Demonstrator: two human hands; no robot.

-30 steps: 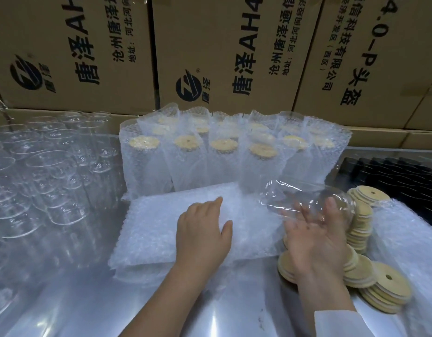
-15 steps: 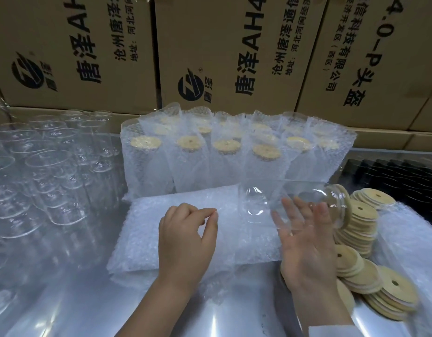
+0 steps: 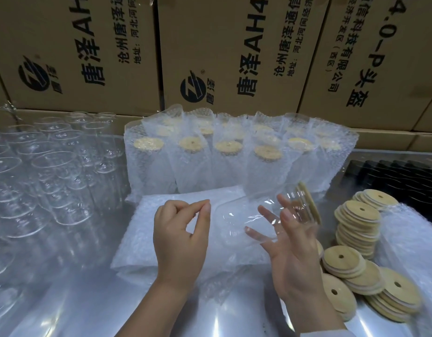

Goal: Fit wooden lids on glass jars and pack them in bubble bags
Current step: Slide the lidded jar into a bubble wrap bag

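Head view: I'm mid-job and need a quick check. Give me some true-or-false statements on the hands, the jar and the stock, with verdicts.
1. The glass jar in the right hand already wears its wooden lid. True.
2. That jar stands upright on the table. False: it is held on its side, lid end to the right.
3. The left hand holds a loose lid. False: its thumb and forefinger pinch together above the flat bubble bags; no lid in it.
4. Bagged jars stand behind the flat bags. True.
5. The loose lids are piled left of the hands. False: they lie on the right; empty jars stand on the left.
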